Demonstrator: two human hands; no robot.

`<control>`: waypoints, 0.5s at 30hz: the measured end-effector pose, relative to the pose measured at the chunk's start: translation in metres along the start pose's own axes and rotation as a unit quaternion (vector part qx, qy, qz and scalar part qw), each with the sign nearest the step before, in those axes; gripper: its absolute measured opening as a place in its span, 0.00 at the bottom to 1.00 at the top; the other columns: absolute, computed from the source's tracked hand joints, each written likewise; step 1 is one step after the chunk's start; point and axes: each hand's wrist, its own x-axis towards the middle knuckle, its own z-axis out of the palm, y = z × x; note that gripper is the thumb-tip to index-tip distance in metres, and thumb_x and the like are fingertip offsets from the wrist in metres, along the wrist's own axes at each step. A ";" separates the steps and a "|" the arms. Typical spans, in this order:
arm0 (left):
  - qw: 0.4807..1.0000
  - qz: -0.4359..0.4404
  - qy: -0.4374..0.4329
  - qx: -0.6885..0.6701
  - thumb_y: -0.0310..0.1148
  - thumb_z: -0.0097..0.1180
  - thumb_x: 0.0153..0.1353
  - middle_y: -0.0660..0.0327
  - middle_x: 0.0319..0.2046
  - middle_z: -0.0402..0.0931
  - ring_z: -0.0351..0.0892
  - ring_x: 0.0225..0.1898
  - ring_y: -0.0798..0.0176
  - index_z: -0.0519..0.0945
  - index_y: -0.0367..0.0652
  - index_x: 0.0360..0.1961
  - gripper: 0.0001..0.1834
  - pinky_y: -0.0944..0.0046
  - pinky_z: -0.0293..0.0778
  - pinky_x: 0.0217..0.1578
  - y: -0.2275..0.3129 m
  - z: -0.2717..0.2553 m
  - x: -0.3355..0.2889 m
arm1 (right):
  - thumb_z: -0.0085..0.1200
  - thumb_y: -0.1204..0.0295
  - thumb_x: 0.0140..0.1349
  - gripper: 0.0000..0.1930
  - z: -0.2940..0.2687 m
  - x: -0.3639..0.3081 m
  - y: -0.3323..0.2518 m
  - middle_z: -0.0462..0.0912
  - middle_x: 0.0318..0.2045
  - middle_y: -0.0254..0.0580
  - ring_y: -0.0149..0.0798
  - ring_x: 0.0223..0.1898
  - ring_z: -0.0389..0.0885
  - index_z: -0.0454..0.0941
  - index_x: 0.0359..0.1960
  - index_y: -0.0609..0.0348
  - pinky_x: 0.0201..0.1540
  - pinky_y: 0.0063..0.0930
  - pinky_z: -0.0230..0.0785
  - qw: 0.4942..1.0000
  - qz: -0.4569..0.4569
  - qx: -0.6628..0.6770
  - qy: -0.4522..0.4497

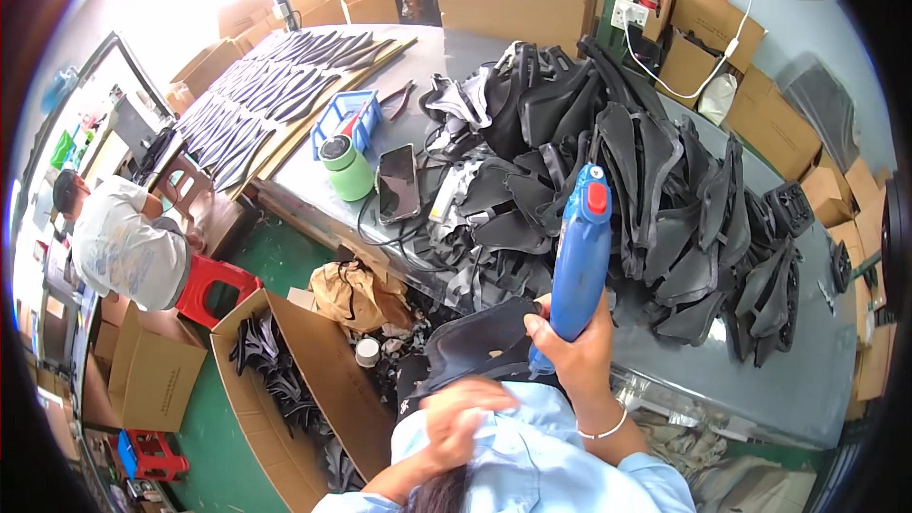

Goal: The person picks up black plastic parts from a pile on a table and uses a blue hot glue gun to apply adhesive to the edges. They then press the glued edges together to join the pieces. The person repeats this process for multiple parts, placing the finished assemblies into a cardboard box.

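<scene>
My right hand [579, 347] is wrapped round a blue handheld power tool [582, 261] with a red button; its narrow tip points away from me toward the pile. I cannot make out the tool's exact kind. Below the tool, a dark curved plastic part [480, 337] rests over my lap, close to the right hand's fingers. My left hand [461, 418] is in front of my blue shirt, smeared by motion, so its fingers do not show clearly. Ahead on the grey table [636, 347], a large heap of black molded parts [560, 123] covers the middle.
A green cup [346, 171], a phone [398, 185], a blue basket [332, 116] and pliers [399, 100] are left of the heap. Rows of dark parts [271, 100] lie farther left. An open carton [328, 385] holds black pieces. Another person [128, 237] sits by a red stool [214, 287].
</scene>
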 end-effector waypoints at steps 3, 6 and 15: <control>0.955 -0.195 0.057 -0.216 0.34 0.45 0.60 0.60 0.36 0.77 0.75 0.41 0.64 0.76 0.36 0.32 0.11 0.65 0.69 0.43 -0.025 0.020 -0.009 | 0.64 0.76 0.48 0.21 0.011 -0.007 -0.001 0.73 0.32 0.34 0.26 0.32 0.72 0.67 0.41 0.60 0.37 0.21 0.69 0.999 -0.008 0.027 -0.041; 0.895 -0.165 0.149 -0.387 0.43 0.50 0.63 0.58 0.45 0.74 0.71 0.51 0.62 0.73 0.36 0.44 0.19 0.60 0.65 0.54 -0.020 0.032 0.021 | 0.66 0.73 0.48 0.23 0.010 -0.011 -0.009 0.77 0.34 0.37 0.28 0.34 0.77 0.66 0.43 0.61 0.38 0.23 0.70 0.995 -0.001 0.044 -0.089; 0.901 -0.004 0.270 -0.341 0.48 0.46 0.66 0.53 0.52 0.70 0.70 0.54 0.56 0.66 0.41 0.56 0.25 0.57 0.67 0.57 -0.005 -0.007 0.051 | 0.68 0.59 0.47 0.31 -0.007 -0.045 0.008 0.79 0.20 0.46 0.43 0.20 0.81 0.65 0.44 0.66 0.25 0.31 0.74 0.931 -0.094 -0.257 -0.241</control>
